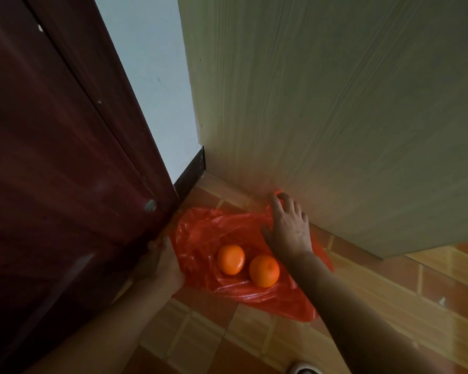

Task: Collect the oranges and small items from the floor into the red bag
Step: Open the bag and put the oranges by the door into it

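A red plastic bag (200,233) lies spread on the tiled floor in the corner between a dark red door and a pale wood-grain panel. Two oranges (230,259) (264,270) sit side by side on the bag. My left hand (160,261) grips the bag's left edge beside the door. My right hand (288,225) reaches over the bag's far right side, its fingertips hooked on a bit of red plastic at the base of the panel. No small items show.
The dark red door (65,157) stands close on the left. The wood-grain panel (335,117) rises on the right, with a white wall (152,76) between them. Orange floor tiles (389,287) stretch to the right and near side. A shoe tip (304,369) shows at the bottom.
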`<state>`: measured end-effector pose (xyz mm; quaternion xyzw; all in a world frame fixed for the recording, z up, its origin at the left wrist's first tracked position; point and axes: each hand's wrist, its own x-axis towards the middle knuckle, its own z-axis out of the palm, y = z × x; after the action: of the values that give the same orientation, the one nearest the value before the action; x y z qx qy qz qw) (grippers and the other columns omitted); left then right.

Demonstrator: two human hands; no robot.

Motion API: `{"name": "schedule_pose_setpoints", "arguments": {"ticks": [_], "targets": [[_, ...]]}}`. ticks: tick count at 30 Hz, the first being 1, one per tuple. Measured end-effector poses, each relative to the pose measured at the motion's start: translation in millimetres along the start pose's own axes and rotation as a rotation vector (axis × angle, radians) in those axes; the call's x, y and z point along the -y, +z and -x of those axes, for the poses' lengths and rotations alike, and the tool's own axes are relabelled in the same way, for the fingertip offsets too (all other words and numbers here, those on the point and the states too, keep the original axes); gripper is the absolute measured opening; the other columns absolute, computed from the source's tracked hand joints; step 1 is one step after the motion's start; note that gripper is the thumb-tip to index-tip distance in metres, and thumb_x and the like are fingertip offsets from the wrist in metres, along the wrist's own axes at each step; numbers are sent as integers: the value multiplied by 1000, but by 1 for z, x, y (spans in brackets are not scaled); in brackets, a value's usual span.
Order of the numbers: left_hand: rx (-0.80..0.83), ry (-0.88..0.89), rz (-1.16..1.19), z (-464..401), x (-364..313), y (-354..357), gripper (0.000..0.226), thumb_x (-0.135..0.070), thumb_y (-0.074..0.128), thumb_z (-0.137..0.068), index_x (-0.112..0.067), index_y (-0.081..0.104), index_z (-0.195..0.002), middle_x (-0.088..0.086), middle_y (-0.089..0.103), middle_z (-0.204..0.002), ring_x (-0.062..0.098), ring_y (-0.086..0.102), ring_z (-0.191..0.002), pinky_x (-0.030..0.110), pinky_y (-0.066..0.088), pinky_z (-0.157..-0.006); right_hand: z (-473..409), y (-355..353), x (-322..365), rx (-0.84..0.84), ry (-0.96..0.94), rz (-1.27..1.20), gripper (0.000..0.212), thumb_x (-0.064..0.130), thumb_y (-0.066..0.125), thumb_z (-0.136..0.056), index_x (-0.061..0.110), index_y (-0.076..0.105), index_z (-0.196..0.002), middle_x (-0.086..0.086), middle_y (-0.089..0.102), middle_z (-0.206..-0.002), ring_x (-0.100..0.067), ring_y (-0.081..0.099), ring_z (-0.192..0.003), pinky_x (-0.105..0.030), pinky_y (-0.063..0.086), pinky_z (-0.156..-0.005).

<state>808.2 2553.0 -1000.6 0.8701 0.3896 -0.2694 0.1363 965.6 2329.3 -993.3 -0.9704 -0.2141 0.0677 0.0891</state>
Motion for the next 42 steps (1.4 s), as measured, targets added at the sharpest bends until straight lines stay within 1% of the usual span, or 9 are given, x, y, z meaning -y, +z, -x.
{"name": "schedule_pose_setpoints", "arguments": {"ticks": [5,10,15,18,24,28,32,37,42], "targets": [[-111,56,-3,-6,8,-2,65,-24,75,-86,-19,39,-139,8,59,-131,30,65,-117,41,56,-89,-8,3,4,-19,-38,-39,55,23,63,-93,18,46,-145,-9,53,-139,-35,52,-126,-50,47,-100],[-228,177,138,0,1,-14,48,-23,73,-87,-21,46,-126,5,64,-118,29,68,-104,42,59,-81,-9,9,10,-136,-97,-150,38,9,63,-88,12,62,-126,-9,69,-112,-34,64,-107,-45,52,-89],[-321,172,320,31,-4,-34,29,-15,74,-84,-22,55,-104,2,67,-101,27,67,-95,35,52,-73,9,-8,25,-133,-33,-329,42,6,67,-82,14,65,-123,-6,67,-110,-29,66,-93,-36,52,-67],[-372,124,470,61,-4,-59,14,-15,74,-81,-21,63,-89,2,70,-88,27,66,-86,32,43,-69,29,-38,33,-122,-1,-399,31,8,65,-82,15,65,-113,-2,64,-104,-26,62,-86,-36,49,-61],[-316,180,563,136,-7,-120,16,-33,61,-75,-22,66,-86,-2,71,-76,26,69,-74,42,58,-68,71,-138,39,-74,74,-447,17,8,65,-78,15,60,-92,0,62,-91,-25,58,-77,-38,47,-60],[-357,191,574,192,-21,-172,4,-17,71,-82,-17,70,-87,3,73,-80,29,69,-76,36,52,-67,94,-218,39,-100,100,-501,25,3,67,-75,13,69,-98,-5,67,-97,-26,62,-83,-35,47,-67],[-403,213,592,256,-35,-235,11,-5,75,-81,-13,68,-86,0,67,-82,22,61,-76,30,38,-67,121,-300,40,-132,176,-557,25,3,65,-79,13,70,-101,-5,67,-100,-25,61,-86,-28,37,-68],[-390,310,551,323,-43,-308,15,0,74,-79,-9,73,-92,9,72,-91,28,67,-84,30,45,-73,157,-403,55,-168,241,-625,25,3,64,-81,13,70,-103,-5,66,-101,-23,59,-85,-29,39,-68],[-383,475,524,400,-57,-380,19,0,75,-76,-13,68,-87,5,69,-86,26,65,-79,38,53,-71,200,-504,69,-163,243,-592,21,7,64,-81,15,68,-100,-3,63,-96,-23,57,-78,-36,43,-62]]}}
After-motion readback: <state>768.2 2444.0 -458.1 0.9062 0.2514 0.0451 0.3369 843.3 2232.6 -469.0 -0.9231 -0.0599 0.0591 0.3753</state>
